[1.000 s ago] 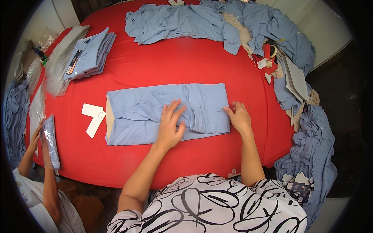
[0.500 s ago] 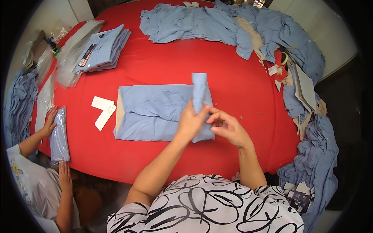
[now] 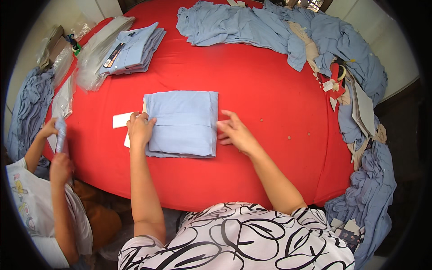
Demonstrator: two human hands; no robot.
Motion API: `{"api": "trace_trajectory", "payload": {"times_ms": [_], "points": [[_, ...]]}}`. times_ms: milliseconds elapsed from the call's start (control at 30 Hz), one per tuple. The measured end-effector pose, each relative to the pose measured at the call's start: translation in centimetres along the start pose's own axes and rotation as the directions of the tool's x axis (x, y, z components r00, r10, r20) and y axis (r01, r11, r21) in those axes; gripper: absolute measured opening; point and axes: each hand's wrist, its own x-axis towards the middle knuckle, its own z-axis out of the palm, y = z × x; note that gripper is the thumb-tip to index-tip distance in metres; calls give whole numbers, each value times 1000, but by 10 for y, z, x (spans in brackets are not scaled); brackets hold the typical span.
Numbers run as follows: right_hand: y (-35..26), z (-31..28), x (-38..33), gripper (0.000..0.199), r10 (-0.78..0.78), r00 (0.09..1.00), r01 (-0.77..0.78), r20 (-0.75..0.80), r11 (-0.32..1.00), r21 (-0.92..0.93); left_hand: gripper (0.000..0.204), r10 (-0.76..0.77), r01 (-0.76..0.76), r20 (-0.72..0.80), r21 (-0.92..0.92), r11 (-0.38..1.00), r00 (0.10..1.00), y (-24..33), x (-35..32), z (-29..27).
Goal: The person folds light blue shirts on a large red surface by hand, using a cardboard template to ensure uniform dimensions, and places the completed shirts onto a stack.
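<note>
A light blue shirt (image 3: 182,126), folded into a near-square block, lies on the red cloth in front of me. A strip of beige (image 3: 145,106) shows along its left edge. My left hand (image 3: 141,129) grips that left edge, thumb on top and fingers bent, partly covering a white L-shaped card (image 3: 121,120) beside the shirt. Just off the opposite edge is my right hand (image 3: 237,134), fingers apart and holding nothing; its fingertips are close to the fabric.
Folded shirts (image 3: 135,47) are stacked at the far left beside clear plastic bags (image 3: 101,49). Blue garments (image 3: 238,24) are heaped along the far and right edges. White boards (image 3: 361,105) lean at right. A co-worker's hands (image 3: 60,168) hold a blue bundle at left.
The shirt's raised right end now lies folded over leftward, making the block shorter. My left hand has moved to the left edge, my right hand has opened. The co-worker has lifted the wrapped bundle.
</note>
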Motion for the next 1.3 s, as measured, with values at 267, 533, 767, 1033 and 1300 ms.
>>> {"api": "trace_trajectory", "payload": {"times_ms": [267,533,767,1033,1300], "points": [[-19,-27,8,66,-343,939,295,-10,820,-491,28,98,-87,49,-192,978,994,6,-37,6],[23,-60,59,64,-620,777,-5,-109,167,-986,23,171,-78,120,-548,833,978,86,-134,70],[-3,-48,63,64,-587,807,-120,-67,-53,-991,23,238,-45,183,-697,715,954,104,-171,87],[16,-62,36,72,-601,778,-66,-183,212,-975,21,499,-402,80,-489,774,863,123,-178,90],[40,-106,15,73,-462,800,-19,-383,619,-785,23,522,-397,168,-472,787,836,119,-172,86]]}}
